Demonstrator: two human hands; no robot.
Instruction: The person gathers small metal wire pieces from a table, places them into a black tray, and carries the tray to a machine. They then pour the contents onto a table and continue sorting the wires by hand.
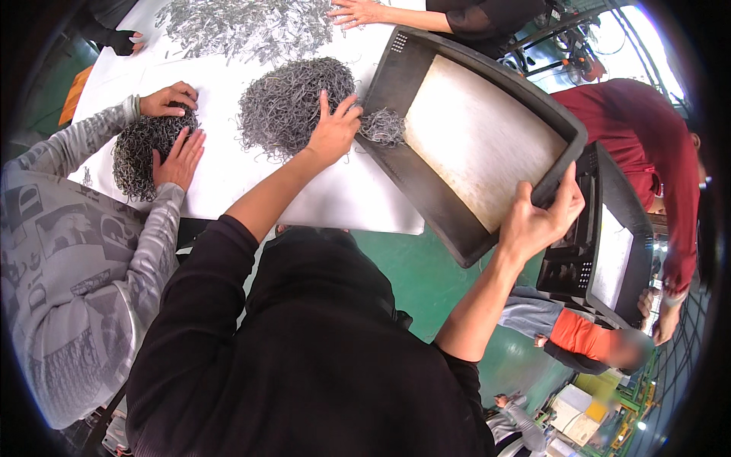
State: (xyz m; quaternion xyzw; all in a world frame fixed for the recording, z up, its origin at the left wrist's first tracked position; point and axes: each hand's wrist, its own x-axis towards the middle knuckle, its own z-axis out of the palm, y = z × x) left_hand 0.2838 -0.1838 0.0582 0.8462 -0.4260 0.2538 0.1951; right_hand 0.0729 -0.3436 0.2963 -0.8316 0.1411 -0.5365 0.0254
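My right hand (542,217) is closed on the near right rim of a black plastic crate (457,228), which is tilted toward the table. White sheeting (483,137) covers the crate's bottom. A small clump of thin grey curved wire pieces (383,127) lies at the crate's left end. My left hand (333,131) is between that clump and a large heap of similar pieces (278,107) on the table. Its fingers are apart, with the tips over the heap's right edge; nothing shows gripped in it.
The white table (304,194) carries a spread of loose metal pieces (251,27) at the back. At left, a co-worker's hands (179,156) rest around a dark heap (137,164). Another person's hand (358,13) lies at the far edge. A person in red (647,145) bends beside another black crate (601,228).
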